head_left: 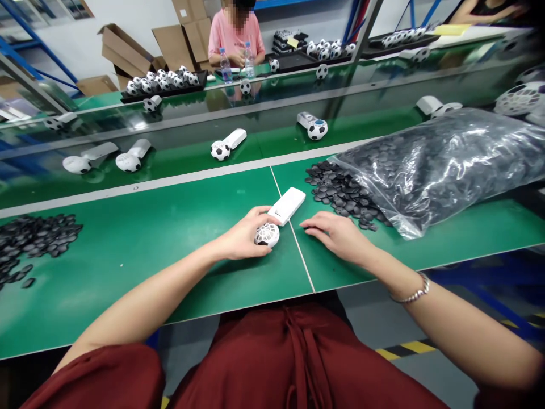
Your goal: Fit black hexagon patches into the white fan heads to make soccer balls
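Observation:
My left hand (247, 234) is wrapped round the ball-shaped end of a white soccer-ball device (288, 205). Its flat, oblong white body points away to the upper right on the green table. The ball part has an open white lattice, with a black patch showing low on its near side. Just right of the device, my right hand (336, 234) is closed in a pinch, a small black piece barely showing at the fingertips. Beyond that hand, a heap of small black pieces (340, 190) spills from a clear plastic bag (451, 165).
Another pile of black pieces (40, 236) lies at the left. Several soccer-ball devices (221, 150) rest on the green conveyor (179, 153) behind a pale rail. Across it sits a person in a pink shirt (237, 37), near bottles and a black tray of balls (164, 82).

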### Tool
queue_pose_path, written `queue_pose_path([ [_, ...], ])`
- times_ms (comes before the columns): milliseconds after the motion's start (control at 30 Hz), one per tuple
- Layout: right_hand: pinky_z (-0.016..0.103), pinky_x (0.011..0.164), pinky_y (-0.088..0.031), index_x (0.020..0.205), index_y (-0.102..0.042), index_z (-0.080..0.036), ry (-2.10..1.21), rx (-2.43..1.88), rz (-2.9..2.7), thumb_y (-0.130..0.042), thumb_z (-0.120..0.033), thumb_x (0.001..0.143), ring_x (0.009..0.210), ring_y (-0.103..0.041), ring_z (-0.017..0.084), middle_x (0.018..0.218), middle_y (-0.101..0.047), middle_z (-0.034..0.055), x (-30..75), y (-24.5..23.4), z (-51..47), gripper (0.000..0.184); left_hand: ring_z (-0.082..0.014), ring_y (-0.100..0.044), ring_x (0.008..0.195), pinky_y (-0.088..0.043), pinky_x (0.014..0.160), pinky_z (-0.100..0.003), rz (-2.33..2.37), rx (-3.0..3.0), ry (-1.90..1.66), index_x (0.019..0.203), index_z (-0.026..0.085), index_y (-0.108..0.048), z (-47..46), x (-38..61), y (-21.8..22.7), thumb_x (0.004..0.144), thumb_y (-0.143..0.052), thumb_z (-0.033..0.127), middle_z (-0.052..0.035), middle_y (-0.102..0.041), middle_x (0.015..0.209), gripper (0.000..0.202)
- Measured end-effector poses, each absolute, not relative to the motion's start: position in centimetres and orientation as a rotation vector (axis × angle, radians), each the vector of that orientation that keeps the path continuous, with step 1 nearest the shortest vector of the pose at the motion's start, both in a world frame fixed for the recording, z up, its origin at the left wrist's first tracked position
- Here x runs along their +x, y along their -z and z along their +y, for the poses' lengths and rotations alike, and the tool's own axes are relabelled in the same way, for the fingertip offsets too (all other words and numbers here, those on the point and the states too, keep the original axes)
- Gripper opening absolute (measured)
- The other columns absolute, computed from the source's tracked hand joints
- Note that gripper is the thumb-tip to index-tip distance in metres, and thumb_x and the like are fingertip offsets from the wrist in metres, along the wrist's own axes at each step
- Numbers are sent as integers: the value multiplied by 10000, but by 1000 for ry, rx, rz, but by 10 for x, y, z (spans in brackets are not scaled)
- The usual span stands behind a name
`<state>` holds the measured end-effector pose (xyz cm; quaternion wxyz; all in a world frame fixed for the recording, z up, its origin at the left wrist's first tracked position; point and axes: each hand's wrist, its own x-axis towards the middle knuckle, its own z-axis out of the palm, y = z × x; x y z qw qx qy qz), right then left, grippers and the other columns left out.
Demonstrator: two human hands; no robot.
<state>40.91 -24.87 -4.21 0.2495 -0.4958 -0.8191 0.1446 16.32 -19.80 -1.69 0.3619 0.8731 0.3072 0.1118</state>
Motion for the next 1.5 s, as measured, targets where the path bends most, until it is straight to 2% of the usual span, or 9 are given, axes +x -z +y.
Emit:
queue_pose_path([
  [167, 321, 724, -474, 905, -666, -211, -352, -1213, -2174, -491, -228, 869, 821, -575, 193, 868, -619, 63, 395, 38, -250, 180, -242, -296, 1306, -258, 1065, -416, 654, 2281, -209, 1187, 216, -465, -193, 156, 12, 653, -572, 103, -97, -288, 1423, 556],
  [367, 310, 753, -478, 1060, -599, -225, -586, -1174, -2192, -468, -178, 869, 826, -583, 170, 930, -613, 53, 380, 34, -251, 236, -237, -317, 1297, -275, 1058, -423, 765, 2292, -272, 1208, 182, -417, -201, 156, 16, 672, -555, 125, -125, -354, 1386, 556],
  [600, 279, 673, -459, 882, -578, -206, -635, -1258, -2233, -487, -182, 852, 740, -582, 164, 833, -631, 30, 374, 29, -252, 99, -238, -345, 1276, -290, 1049, -425, 755, 2313, -298, 1187, 195, -435, -203, 158, 17, 656, -538, 99, -108, -392, 1354, 550],
  [767, 271, 679, -463, 977, -569, -209, -765, -1261, -2187, -480, -184, 851, 772, -602, 165, 891, -653, 30, 370, 25, -254, 156, -249, -367, 1252, -301, 1039, -421, 807, 2284, -340, 1161, 190, -449, -205, 161, 22, 643, -595, 145, -111, -407, 1330, 540],
  [900, 284, 723, -460, 867, -610, -212, -738, -1197, -2188, -489, -183, 848, 798, -597, 166, 881, -654, 27, 368, 23, -254, 126, -239, -406, 1217, -317, 1027, -400, 811, 2254, -381, 1137, 187, -465, -205, 161, 24, 670, -637, 234, -107, -435, 1297, 499],
  [1033, 286, 704, -456, 822, -616, -206, -674, -1171, -2101, -517, -217, 839, 761, -573, 162, 824, -623, 33, 365, 22, -251, 102, -235, -431, 1191, -334, 1009, -400, 809, 2250, -410, 1120, 204, -470, -205, 161, 24, 676, -627, 218, -90, -460, 1271, 471],
  [1233, 279, 662, -462, 963, -615, -207, -771, -1156, -2126, -458, -207, 866, 706, -568, 148, 856, -597, 47, 363, 26, -249, 184, -232, -435, 1185, -338, 1006, -401, 793, 2251, -430, 1116, 211, -473, -205, 161, 25, 681, -618, 209, -85, -466, 1259, 459],
  [1400, 247, 604, -468, 884, -606, -205, -968, -1218, -2011, -484, -199, 856, 620, -577, 121, 787, -614, 8, 365, 30, -250, 126, -228, -431, 1187, -334, 1010, -385, 796, 2258, -426, 1124, 191, -472, -205, 161, 26, 679, -625, 204, -99, -461, 1262, 471],
  [1500, 270, 678, -461, 846, -625, -198, -904, -1181, -2050, -524, -191, 835, 713, -586, 144, 804, -625, 18, 363, 30, -249, 102, -233, -427, 1191, -332, 1011, -390, 798, 2255, -432, 1122, 189, -473, -205, 161, 26, 680, -630, 215, -101, -463, 1261, 470],
])
